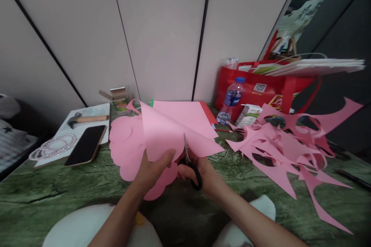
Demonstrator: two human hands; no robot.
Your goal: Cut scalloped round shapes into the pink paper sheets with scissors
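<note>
My left hand grips the near edge of a sheet of pink paper, thumb on top. The sheet is raised off the table and curls over at the right. In my right hand is a pair of scissors with black handles, my fingers in the loops. One blade shows in front of the sheet, at a cut in its near edge; the other blade is hidden. Beneath and left of the sheet lie several overlapping pink paper shapes with rounded edges.
Pink offcuts are heaped at the right. Behind them stand a water bottle, a small carton and a red bag. More pink paper lies at the back. A hammer, phone and beads rest left.
</note>
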